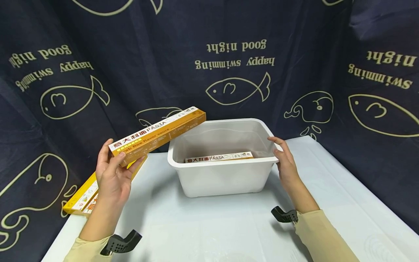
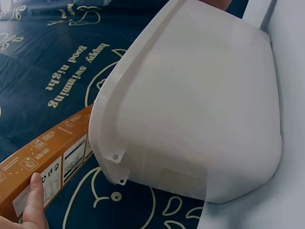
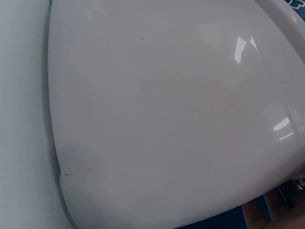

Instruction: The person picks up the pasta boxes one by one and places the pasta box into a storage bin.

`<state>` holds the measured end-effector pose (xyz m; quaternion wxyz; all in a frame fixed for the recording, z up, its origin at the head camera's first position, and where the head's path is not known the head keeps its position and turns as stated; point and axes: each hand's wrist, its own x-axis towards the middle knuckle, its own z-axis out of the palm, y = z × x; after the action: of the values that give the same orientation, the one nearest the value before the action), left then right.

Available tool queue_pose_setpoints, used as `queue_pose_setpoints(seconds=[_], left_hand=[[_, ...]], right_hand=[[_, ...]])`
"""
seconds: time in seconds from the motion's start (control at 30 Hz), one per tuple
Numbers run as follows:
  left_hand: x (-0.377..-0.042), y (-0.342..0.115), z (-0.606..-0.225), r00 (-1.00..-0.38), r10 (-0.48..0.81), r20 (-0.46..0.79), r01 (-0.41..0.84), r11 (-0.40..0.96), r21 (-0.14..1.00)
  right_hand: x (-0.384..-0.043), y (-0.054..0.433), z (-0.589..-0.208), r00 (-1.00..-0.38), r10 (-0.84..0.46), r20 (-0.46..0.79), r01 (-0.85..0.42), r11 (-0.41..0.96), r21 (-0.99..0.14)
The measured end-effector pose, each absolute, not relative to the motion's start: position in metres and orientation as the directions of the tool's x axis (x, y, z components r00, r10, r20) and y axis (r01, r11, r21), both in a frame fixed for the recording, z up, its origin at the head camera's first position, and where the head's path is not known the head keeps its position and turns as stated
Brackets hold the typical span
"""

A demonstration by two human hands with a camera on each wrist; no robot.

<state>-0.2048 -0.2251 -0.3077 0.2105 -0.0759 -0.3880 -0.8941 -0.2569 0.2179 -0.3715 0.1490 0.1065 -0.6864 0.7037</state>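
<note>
My left hand (image 1: 114, 174) grips the near end of a long orange and white pasta box (image 1: 160, 133). The box tilts upward to the right, its far end over the left rim of a white plastic bin (image 1: 226, 178). In the left wrist view a finger lies along the orange box (image 2: 52, 157), beside the bin's outer wall (image 2: 190, 105). Inside the bin lies another pasta box (image 1: 219, 157), mostly hidden by the front wall. My right hand (image 1: 286, 160) holds the bin's right rim, fingers over the edge. The right wrist view is mostly filled by the bin wall (image 3: 167, 109).
Behind my left hand, a yellow box (image 1: 82, 194) lies on the left of the white table (image 1: 209, 225). A dark blue curtain (image 1: 183, 47) with fish drawings and lettering hangs behind and around the table. Each wrist wears a black camera mount (image 1: 121, 243).
</note>
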Motion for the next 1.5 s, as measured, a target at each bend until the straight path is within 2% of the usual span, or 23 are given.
queue_pose_setpoints(seconds=[0.73, 1.5], left_hand=[[-0.228, -0.2, -0.297, -0.93, -0.196, 0.311, 0.367, -0.487, 0.792], [-0.256, -0.185, -0.284, -0.973, 0.018, 0.231, 0.214, -0.309, 0.927]], right_hand=[[-0.26, 0.222, -0.378, -0.924, 0.051, 0.38, -0.382, -0.046, -0.923], [-0.259, 0.222, -0.378, -0.931, 0.046, 0.363, -0.364, -0.021, -0.931]])
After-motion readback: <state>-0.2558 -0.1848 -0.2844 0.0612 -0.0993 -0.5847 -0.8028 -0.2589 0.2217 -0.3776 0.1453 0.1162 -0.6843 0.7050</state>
